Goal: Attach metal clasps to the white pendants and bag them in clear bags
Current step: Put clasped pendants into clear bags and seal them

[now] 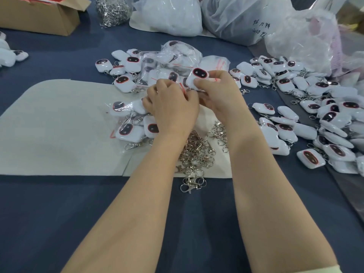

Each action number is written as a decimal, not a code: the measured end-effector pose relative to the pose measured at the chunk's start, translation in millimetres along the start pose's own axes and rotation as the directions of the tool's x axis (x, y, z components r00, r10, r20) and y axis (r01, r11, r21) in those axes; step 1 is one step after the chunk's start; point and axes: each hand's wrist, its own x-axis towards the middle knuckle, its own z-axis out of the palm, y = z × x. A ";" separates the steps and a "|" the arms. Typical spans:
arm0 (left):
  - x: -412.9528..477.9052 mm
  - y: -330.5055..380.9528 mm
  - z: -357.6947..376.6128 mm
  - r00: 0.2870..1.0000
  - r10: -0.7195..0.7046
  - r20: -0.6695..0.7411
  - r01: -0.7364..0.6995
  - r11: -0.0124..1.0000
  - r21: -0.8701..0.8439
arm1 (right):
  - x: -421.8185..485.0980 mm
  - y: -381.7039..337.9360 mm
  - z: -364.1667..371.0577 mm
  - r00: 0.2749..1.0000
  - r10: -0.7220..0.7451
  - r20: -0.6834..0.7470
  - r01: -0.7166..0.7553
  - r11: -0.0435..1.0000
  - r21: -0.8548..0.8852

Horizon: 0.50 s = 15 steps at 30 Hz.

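White pendant (pixel 198 74), a rounded, glossy plastic block with a dark oval face ringed in red, is held above the middle of the table, pinched at its lower edge between the thumb and fingers of the right hand (pixel 218 95). No brand or lettering shows on it. The left hand (pixel 173 109) sits close beside the right, its fingers curled on the mouth of a small clear bag (pixel 183 89) of thin crinkled film with a red seal strip.

Below the hands and partly under the forearms, a heap of silvery metal clasps (pixel 197 152), swivel hooks with rings, lies on a pale beige felt mat (pixel 59 125) spread over a dark blue tablecloth (pixel 197 223). Bagged pendants (pixel 126 130) lie just left of the left hand, and a further mound of filled bags (pixel 173 56) lies behind the hands. To the right spreads a wide scatter of loose pendants (pixel 325 117), several with clasps on.

At the back stand large cloudy plastic sacks (pixel 173 14). One of these, the marked sack (pixel 236 16), carries dark handwriting that seems to include "96"; the rest is unreadable. A clear pouch of clasps (pixel 112 10) and a brown cardboard box (pixel 43 18) stand at the far left.
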 end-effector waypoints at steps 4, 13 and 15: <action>2.3 2.8 -4.9 0.998 -0.025 -0.057 0.018 0.992 -0.126 | -0.9 2.5 -2.8 0.993 0.007 0.121 0.006 0.994 -0.108; -2.2 6.2 -4.2 0.977 0.145 -0.159 -0.179 0.957 -0.228 | -1.7 8.9 2.1 0.977 -0.087 0.196 0.174 0.856 -0.486; -2.1 6.6 -5.7 0.973 0.150 -0.173 -0.191 0.949 -0.250 | -5.9 8.9 4.5 0.969 -0.039 0.243 0.119 0.939 -0.324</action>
